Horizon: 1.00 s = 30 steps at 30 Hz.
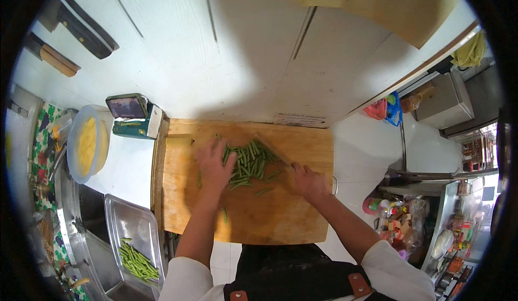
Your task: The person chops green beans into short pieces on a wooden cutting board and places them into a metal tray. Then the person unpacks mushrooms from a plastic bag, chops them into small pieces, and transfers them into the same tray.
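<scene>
A heap of cut green beans [249, 163] lies on a wooden cutting board [267, 224], with a few loose pieces around it. My right hand [311, 180] grips the handle of a knife [276, 151]; its motion-blurred blade runs up and left along the heap's far right side. On the heap's left edge is my left hand [213, 164], fingers spread and thumb beside the beans. Blur hides whether it touches them, but no thing shows in its grasp. One bean piece [225, 215] lies apart near the front of the board.
Left of the board, a metal tray [131, 214] carries more green beans [137, 260]. Behind it stand a plastic bowl [73, 155] of yellow food and a phone [127, 106] propped on a green box [129, 127]. Knives [87, 33] hang on the white wall.
</scene>
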Motion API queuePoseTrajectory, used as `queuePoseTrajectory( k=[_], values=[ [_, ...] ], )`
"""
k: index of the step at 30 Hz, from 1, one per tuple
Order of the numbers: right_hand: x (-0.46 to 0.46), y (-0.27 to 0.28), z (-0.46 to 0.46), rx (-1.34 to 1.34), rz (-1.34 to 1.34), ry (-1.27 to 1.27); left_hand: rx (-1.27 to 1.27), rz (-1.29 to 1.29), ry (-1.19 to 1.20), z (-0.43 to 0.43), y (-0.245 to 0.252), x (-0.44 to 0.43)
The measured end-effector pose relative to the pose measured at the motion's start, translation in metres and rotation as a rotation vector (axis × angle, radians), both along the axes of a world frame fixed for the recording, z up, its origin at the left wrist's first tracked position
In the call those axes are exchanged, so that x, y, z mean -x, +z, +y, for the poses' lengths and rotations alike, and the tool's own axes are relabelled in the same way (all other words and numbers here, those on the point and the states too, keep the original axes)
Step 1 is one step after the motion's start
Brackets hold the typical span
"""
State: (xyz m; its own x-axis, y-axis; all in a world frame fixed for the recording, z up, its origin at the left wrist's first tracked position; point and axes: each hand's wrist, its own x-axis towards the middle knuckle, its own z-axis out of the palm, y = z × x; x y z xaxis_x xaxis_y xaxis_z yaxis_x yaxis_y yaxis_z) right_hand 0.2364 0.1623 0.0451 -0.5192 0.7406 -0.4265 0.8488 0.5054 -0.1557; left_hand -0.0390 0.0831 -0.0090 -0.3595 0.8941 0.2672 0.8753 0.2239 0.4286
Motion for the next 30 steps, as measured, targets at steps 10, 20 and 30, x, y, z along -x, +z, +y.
queuePoseTrajectory(
  k=[10,20,30],
  values=[
    [0.021,-0.022,-0.04,-0.048,0.044,0.177,0.104,-0.328,-0.001,-0.031,-0.014,-0.034],
    [-0.072,-0.016,-0.066,0.461,0.487,-0.66,0.069,-0.135,0.27,-0.124,-0.007,-0.057],
    [0.016,-0.063,-0.099,0.356,0.556,-0.382,0.034,-0.106,0.354,-0.046,-0.002,-0.118]
  ],
)
